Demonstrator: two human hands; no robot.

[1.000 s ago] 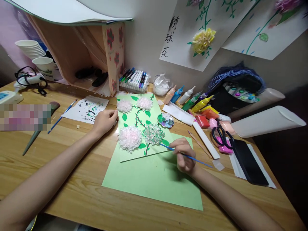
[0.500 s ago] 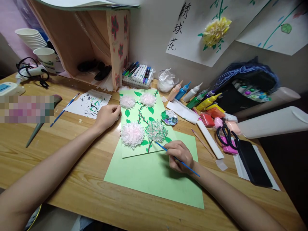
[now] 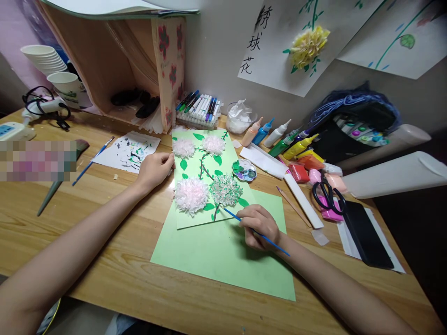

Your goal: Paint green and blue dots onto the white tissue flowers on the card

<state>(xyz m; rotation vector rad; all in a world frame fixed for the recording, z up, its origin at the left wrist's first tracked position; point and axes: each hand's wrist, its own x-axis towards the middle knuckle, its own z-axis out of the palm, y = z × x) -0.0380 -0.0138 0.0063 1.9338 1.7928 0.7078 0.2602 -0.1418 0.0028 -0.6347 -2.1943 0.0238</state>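
Observation:
My right hand [image 3: 260, 226] pinches a thin blue paintbrush [image 3: 270, 241]. The brush tip is at the lower part of a light green card [image 3: 195, 220], near a dark painted stem. Raised pink-white flowers [image 3: 191, 195] and green painted leaves cover the card. Just above the brush tip, one flower [image 3: 226, 190] has green-tinted petals. My left hand [image 3: 156, 171] is closed at the card's left edge, its fingertips partly hidden. Under the card lies a larger green sheet [image 3: 223, 267]. A flower-shaped paint palette [image 3: 244, 170] with green and purple paint sits at the card's right side.
Paint bottles [image 3: 277, 133], a bowl of white tissue [image 3: 240, 118] and markers [image 3: 199, 109] line the back. Scissors [image 3: 328, 195], a black phone [image 3: 366, 235] and a pencil [image 3: 293, 206] lie right. A paint-stained paper [image 3: 131, 151] and another brush [image 3: 92, 160] lie left.
The brush tip has shifted slightly down, toward the painted stem below the green-tinted flower. My left hand stays at the card's edge. The whole view has moved a little.

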